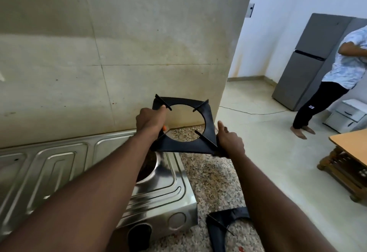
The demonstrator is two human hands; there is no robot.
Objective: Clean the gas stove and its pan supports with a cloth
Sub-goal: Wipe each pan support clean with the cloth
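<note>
The black square metal pan support [208, 132], a flat frame with a round hole and four thin prongs, hangs tilted in the air between my hands, just above the right end of the ribbed stainless steel gas stove [162, 196]. My left hand [151, 120] is curled round its far-left edge. My right hand [230, 142] grips the near-right corner, fingers tucked under and thumb lying up along the side. It looks stiff and unbending with some weight to it, and I judge that any grease film would make it slippery, so the broad flat sides are the places to hold, not the narrow prongs or sharp corners. A small orange bit [164, 127] shows under my left hand; I cannot tell whether it is the cloth. Straight below the frame sits the stove's bare round burner bowl [148, 169]. On the speckled granite counter [208, 178] to the front right of the stove lies a second black pan support [220, 230], partly hidden by my forearm, and it takes up the handiest spot for setting this one down. The beige tiled wall [119, 53] stands close behind the stove, leaving little room to swing the frame back. Well to the right of the stove, off the counter, are another person [337, 73], a grey fridge [301, 69] and a wooden table [349, 146], none of them in my way.
</note>
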